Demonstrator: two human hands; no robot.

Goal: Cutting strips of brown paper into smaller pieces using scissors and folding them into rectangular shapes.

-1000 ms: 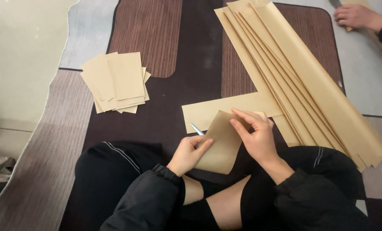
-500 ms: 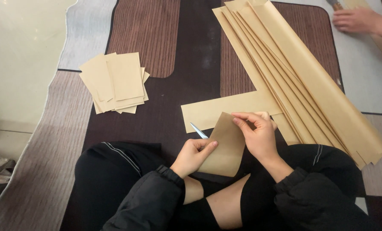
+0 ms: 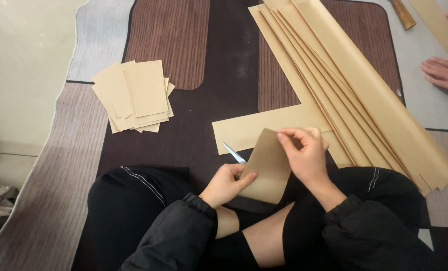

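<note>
My left hand (image 3: pixel 227 183) pinches the lower left edge of a small brown paper sheet (image 3: pixel 267 168) held over my lap. My right hand (image 3: pixel 304 153) grips the sheet's top right corner, so the sheet curves between both hands. A blade tip of scissors (image 3: pixel 233 152) pokes out just left of the sheet, above my left hand; its handles are hidden. A long brown paper strip (image 3: pixel 259 128) lies flat on the mat right behind my hands.
A stack of cut brown rectangles (image 3: pixel 133 96) lies on the brown patterned mat (image 3: pixel 184 45) to the left. Long folded brown paper sheets (image 3: pixel 354 90) run diagonally at right. Another person's hand (image 3: pixel 444 74) rests at the far right edge, near a wooden-handled tool (image 3: pixel 402 13).
Both hands and the small sheet have shifted slightly; the sheet has turned a little more upright. The other person's hand at the right has moved lower along the edge.
</note>
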